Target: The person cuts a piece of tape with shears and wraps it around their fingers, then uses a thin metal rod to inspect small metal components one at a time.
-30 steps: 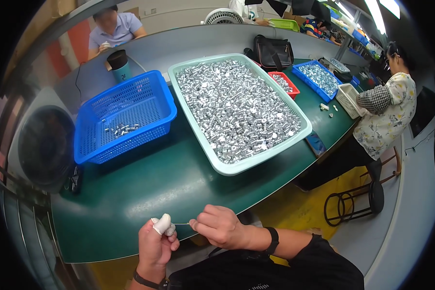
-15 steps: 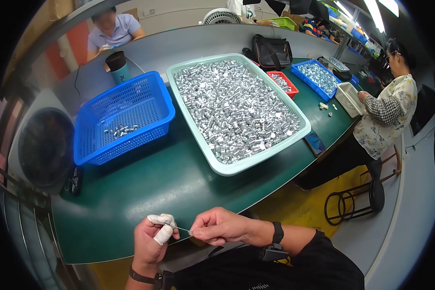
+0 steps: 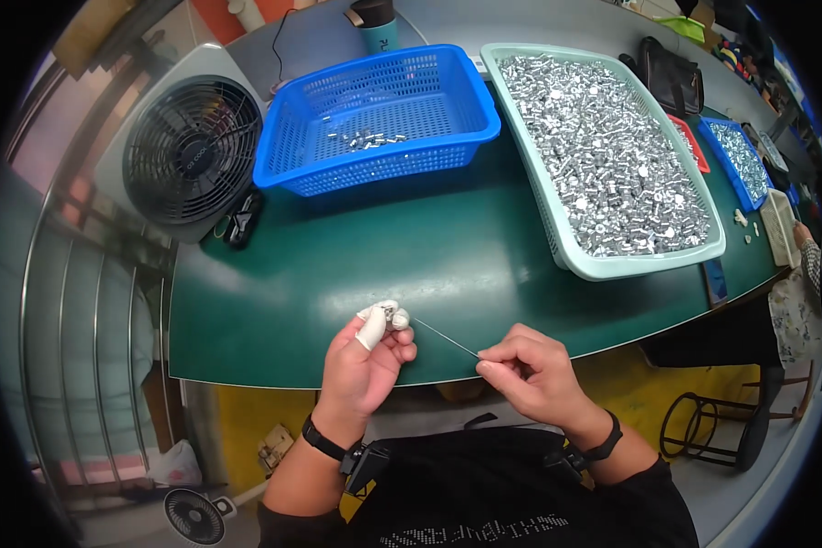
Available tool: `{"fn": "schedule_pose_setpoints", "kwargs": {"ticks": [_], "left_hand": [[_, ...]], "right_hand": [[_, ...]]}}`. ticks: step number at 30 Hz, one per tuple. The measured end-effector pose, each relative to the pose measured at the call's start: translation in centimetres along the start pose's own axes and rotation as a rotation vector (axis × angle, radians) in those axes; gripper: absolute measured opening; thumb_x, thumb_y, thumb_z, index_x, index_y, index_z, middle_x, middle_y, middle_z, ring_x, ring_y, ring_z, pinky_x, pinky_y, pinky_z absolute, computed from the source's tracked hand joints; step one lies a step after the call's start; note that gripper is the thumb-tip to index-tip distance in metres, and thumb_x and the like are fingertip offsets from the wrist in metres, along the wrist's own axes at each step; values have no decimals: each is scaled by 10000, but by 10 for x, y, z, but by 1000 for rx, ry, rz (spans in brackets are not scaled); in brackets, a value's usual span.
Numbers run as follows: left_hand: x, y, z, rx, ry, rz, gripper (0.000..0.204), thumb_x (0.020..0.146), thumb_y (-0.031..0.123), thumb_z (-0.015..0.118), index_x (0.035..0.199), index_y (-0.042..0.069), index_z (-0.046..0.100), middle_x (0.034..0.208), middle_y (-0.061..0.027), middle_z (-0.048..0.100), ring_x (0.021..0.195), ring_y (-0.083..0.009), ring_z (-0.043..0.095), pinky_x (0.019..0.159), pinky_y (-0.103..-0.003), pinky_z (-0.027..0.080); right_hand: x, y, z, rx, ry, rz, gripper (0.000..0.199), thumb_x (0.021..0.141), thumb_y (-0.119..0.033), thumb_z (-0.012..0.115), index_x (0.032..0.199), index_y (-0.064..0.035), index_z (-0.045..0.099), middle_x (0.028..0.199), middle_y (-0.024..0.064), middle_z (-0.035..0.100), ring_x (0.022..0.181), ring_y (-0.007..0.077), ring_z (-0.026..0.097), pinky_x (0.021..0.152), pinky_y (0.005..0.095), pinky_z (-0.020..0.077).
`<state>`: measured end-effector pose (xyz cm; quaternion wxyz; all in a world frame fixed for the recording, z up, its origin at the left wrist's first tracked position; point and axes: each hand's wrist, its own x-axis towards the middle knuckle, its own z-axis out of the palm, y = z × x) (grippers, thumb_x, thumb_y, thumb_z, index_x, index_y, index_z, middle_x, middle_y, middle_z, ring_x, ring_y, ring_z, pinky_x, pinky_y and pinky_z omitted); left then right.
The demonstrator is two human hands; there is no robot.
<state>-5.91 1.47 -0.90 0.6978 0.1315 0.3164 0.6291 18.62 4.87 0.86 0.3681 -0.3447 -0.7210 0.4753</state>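
My left hand (image 3: 363, 362), with white finger cots on its fingertips, pinches a small silvery metal piece (image 3: 389, 311) above the near edge of the table. Most of that piece is hidden by the fingers. A thin metal rod (image 3: 446, 338) is gripped at its near end by my right hand (image 3: 534, 373), thumb against curled fingers. It slants up and left, its far tip close beside the left fingertips. Beyond my hands stands a blue perforated basket (image 3: 402, 160) with a few small metal parts (image 3: 365, 140) on its bottom. To its right, a pale green basket (image 3: 557, 233) is heaped with similar parts (image 3: 612, 155).
A box fan (image 3: 196, 151) stands at the left table end, a black object (image 3: 243, 219) beside it. Behind the blue basket is a teal cup (image 3: 377, 32). Red (image 3: 694, 146) and blue trays (image 3: 740, 169) lie far right, near a co-worker's sleeve (image 3: 811, 260) and a stool (image 3: 703, 429).
The view has swung, so the baskets sit higher and further right. My hands have moved apart; more of the rod shows between them, and its tip is now outside the left fingers.
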Motion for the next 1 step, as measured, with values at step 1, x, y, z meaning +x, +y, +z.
{"fn": "schedule_pose_setpoints", "kwargs": {"ticks": [1], "left_hand": [[-1, 0, -7, -63, -58, -63, 234, 984, 174, 594, 1198, 83, 570, 1059, -83, 602, 896, -203, 559, 773, -346, 486]], "right_hand": [[1, 0, 1, 7, -20, 7, 127, 836, 3, 734, 954, -13, 692, 754, 47, 596, 608, 170, 562, 539, 299, 451]]}}
